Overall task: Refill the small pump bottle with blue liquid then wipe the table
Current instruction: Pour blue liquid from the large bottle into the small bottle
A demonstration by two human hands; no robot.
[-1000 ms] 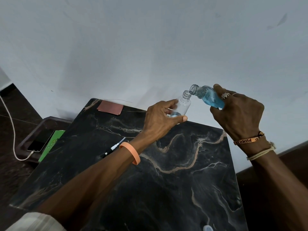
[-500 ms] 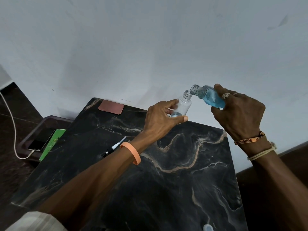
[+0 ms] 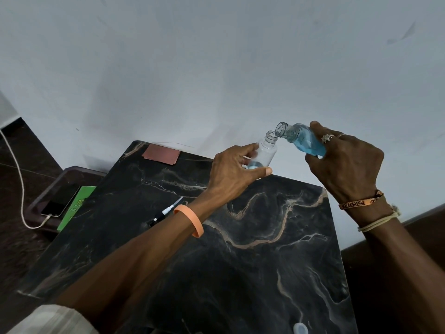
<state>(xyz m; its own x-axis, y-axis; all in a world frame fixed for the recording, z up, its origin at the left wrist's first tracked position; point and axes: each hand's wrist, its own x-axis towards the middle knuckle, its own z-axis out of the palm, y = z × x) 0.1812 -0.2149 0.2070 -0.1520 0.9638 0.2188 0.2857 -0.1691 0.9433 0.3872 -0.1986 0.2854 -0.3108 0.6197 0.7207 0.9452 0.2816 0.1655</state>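
Note:
My left hand holds the small clear pump bottle above the far edge of the black marble table. Its neck is open and a little blue liquid lies at its bottom. My right hand grips a larger clear bottle of blue liquid, tipped to the left, with its open mouth just above and beside the small bottle's neck. The pump head with its tube lies on the table near my left forearm. A brown cloth lies at the table's far left corner.
A pale wall rises right behind the table. Left of the table, a low tray holds a phone on a white cable and a green booklet. A small pale cap sits at the table's near edge.
Both hands and bottles stay almost where they were; the blue bottle's mouth has shifted slightly closer over the small bottle's neck.

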